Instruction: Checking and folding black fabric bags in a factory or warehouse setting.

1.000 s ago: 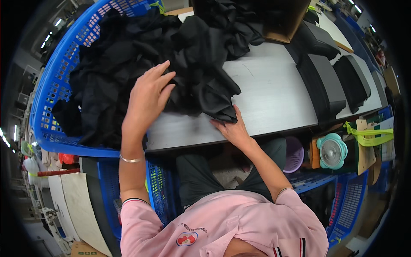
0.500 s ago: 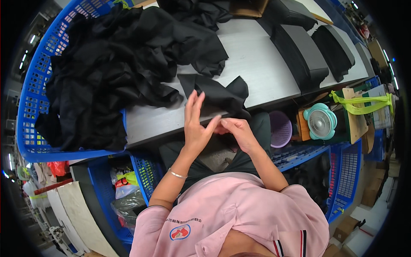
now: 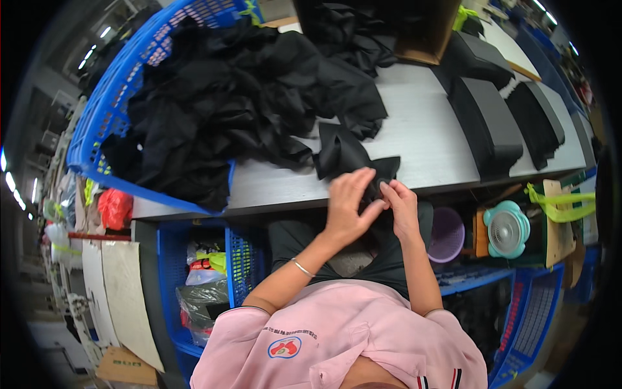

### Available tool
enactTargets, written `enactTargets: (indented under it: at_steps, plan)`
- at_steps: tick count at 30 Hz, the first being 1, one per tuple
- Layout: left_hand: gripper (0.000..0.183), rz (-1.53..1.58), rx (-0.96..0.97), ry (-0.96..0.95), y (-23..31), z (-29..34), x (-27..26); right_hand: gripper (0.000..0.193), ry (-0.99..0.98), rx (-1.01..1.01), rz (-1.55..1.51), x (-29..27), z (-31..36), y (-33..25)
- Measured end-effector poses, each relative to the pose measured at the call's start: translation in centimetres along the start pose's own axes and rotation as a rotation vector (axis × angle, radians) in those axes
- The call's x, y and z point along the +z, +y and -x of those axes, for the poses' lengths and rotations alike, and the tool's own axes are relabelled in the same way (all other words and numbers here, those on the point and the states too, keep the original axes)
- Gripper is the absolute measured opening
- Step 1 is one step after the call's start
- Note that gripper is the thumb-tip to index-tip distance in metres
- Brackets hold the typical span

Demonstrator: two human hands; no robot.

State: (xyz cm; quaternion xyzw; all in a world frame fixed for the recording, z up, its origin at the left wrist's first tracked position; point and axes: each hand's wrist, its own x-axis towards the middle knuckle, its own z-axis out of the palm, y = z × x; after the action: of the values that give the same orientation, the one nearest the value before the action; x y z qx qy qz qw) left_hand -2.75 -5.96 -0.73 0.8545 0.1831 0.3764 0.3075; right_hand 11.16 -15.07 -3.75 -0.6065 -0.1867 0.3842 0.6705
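Observation:
A small black fabric piece [image 3: 341,153] lies crumpled near the front edge of the table, its near end reaching my hands. My left hand [image 3: 348,206] rests over that near end with its fingers stretched out and slightly blurred. Just right of it, my right hand [image 3: 403,209] has thumb and fingers pinched at the corner of the piece; the exact grip is partly hidden. Behind and to the left, a large heap of black fabric [image 3: 240,97] spills from a blue plastic basket [image 3: 97,170] onto the table.
Neat stacks of black cut pieces [image 3: 487,123] stand on the grey table [image 3: 418,129] at the right. An open cardboard box [image 3: 427,39] is at the back. Below the edge are a purple basket [image 3: 447,235], a small teal fan [image 3: 507,229] and blue crates [image 3: 173,259].
The view has shifted, so the table sits lower and further right. My hands have come to the near end of the fabric piece, and my right fingers now pinch its corner.

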Motion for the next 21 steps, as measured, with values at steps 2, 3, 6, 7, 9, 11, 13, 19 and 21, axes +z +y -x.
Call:
enactTargets:
  at_steps: [2, 3, 6, 7, 9, 11, 13, 19, 21]
  plan:
    - [0.077, -0.088, -0.024, -0.06, 0.7, 0.4, 0.5, 0.022, 0.049, -0.11, 0.019, 1.6, 1.4, -0.2]
    - [0.09, -0.086, -0.035, -0.101, 0.5, 0.4, 0.4, 0.021, 0.048, -0.177, 0.055, 1.8, 2.0, -0.2]
    - [0.083, 0.112, -0.025, -0.212, -0.5, 0.2, -0.5, 0.023, 0.043, -0.203, 0.031, 2.5, 3.6, -0.4]
    - [0.083, 0.114, -0.028, -0.213, -0.9, 0.1, -0.6, 0.022, 0.034, -0.165, -0.012, 2.4, 4.0, -0.2]
    - [0.071, 0.138, 0.085, -0.267, -1.9, -0.4, -0.6, 0.016, -0.011, -0.122, -0.002, 1.6, 4.6, -0.2]
    - [0.053, 0.179, 0.089, -0.255, -3.3, -0.4, -0.2, 0.013, 0.018, -0.233, 0.056, 2.2, 5.4, -1.2]
    - [0.047, 0.228, 0.047, -0.189, -4.5, -0.6, -0.5, 0.014, 0.015, -0.393, 0.198, 2.2, 6.3, -2.9]
    - [0.037, 0.241, -0.108, 0.006, -2.2, -3.5, -2.8, 0.058, 0.361, -0.679, 0.64, 2.7, 6.0, -2.5]
    - [0.038, 0.231, -0.051, 0.038, -0.7, -3.5, -2.3, 0.036, 0.345, -0.633, 0.62, 3.1, 5.7, -3.3]
